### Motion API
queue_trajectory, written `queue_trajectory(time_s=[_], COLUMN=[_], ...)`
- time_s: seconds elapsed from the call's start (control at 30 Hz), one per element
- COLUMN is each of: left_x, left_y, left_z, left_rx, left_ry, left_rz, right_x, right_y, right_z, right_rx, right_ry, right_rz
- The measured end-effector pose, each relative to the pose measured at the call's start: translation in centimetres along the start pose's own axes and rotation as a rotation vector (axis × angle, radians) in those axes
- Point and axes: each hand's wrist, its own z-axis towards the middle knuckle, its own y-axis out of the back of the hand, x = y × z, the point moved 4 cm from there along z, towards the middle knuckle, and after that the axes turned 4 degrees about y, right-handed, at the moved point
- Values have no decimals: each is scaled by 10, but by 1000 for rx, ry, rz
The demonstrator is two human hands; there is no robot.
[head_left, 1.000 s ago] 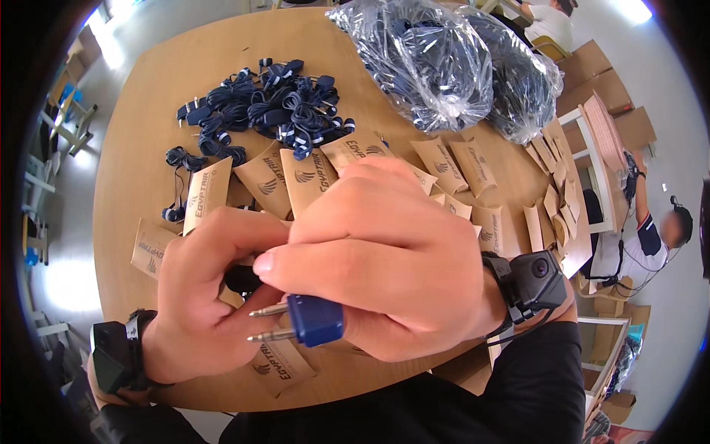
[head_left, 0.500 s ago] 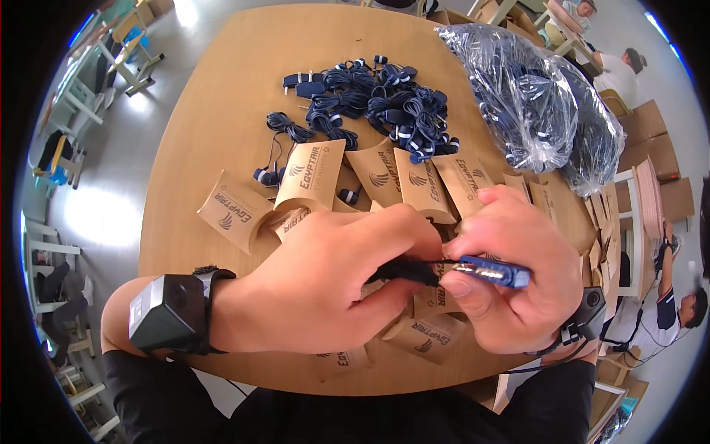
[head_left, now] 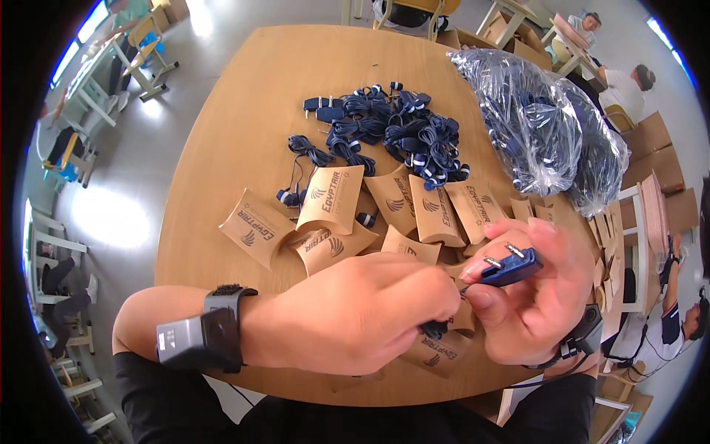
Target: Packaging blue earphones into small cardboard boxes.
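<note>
Blue two-pin plug (head_left: 510,266) pinched in right hand (head_left: 536,300); left hand (head_left: 362,314) fisted on its dark cord (head_left: 433,329) (kraft pillow boxes (head_left: 329,200) just beyond).

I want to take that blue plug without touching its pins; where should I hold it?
Grip the blue plug by its flat plastic body, from the sides behind the two pins, as the right hand does now. The pins point up and away, so come from the cord end, near the left hand.

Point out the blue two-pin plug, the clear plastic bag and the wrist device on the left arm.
blue two-pin plug (head_left: 510,266), head view, on its blue body.
clear plastic bag (head_left: 540,126), head view, on its crinkled middle.
wrist device (head_left: 188,339), head view, on its grey face.
</note>
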Motion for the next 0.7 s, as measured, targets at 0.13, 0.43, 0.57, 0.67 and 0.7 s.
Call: queue_trajectory(time_s=[0.13,0.43,0.57,0.67,0.7], left_x=[-9,-10,-10,-9,-9], left_y=[1,-6,-1,0,1], left_z=[2,-3,-3,-3,-2], left_rx=[34,48,40,21,6], left_ry=[-226,-328,-329,-342,-359], left_rz=[122,449,492,502,505], right_x=[0,3,-2,-2,-1], right_y=[0,-3,-3,-2,-1], right_z=[-3,-3,-2,-4,-4], right_rx=[-41,-23,7,-22,-24], right_ry=[-35,-64,-4,-26,-42], right_rz=[1,-34,-48,-35,-40])
